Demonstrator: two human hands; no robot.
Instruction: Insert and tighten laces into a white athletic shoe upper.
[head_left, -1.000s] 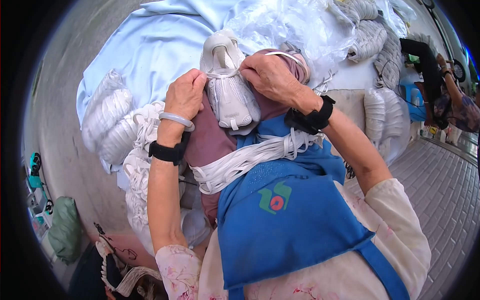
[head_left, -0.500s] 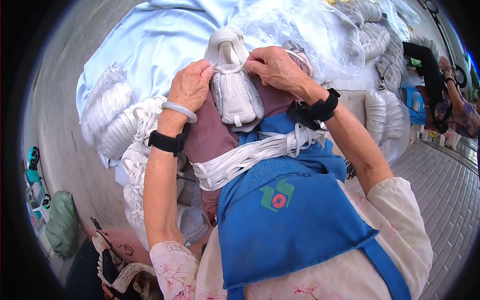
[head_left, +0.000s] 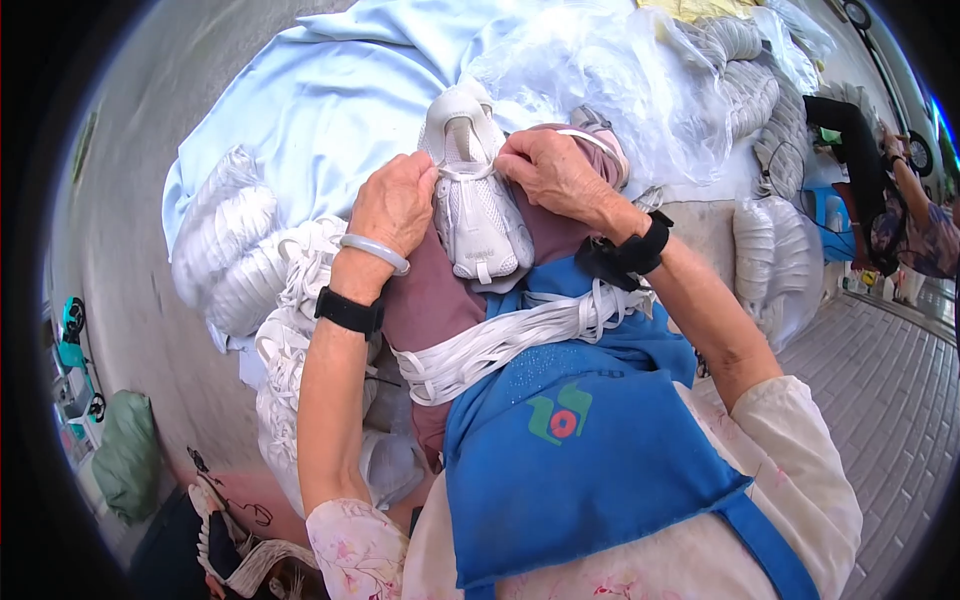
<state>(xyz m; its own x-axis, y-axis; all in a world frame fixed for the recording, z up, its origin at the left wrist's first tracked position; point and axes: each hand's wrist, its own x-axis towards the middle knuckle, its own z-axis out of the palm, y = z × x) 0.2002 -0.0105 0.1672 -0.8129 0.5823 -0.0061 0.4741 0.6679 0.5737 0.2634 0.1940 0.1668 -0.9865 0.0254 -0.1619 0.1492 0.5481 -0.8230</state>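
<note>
A white sneaker (head_left: pixel 490 240) lies on my lap between my thighs, its heel end away from me and its toe toward me. A white shoelace (head_left: pixel 467 175) runs across the shoe below its opening. My left hand (head_left: pixel 395 205) pinches the lace at the shoe's left side. On the other side, my right hand (head_left: pixel 560 178) is closed with thumb and forefinger on the lace. The lace ends are mostly hidden by the fingers. Across my blue apron (head_left: pixel 600 460) lies a thick bundle of white laces (head_left: pixel 500 335), at the near side of the shoe.
White shoes (head_left: pixel 290 350) are piled at my left beside plastic-wrapped stacks (head_left: pixel 225 240). Ahead lie a light blue cloth (head_left: pixel 320 100) and clear plastic sheeting (head_left: pixel 620 90). Grey bundles (head_left: pixel 750 95) stand at the far right, near another person's arm (head_left: pixel 910 185). A green sack (head_left: pixel 127 455) sits at left.
The whole view has shifted a little, so the shoe and hands appear lower. Both hands stay at the shoe's sides, and the lace between them looks less stretched upward at the ends.
</note>
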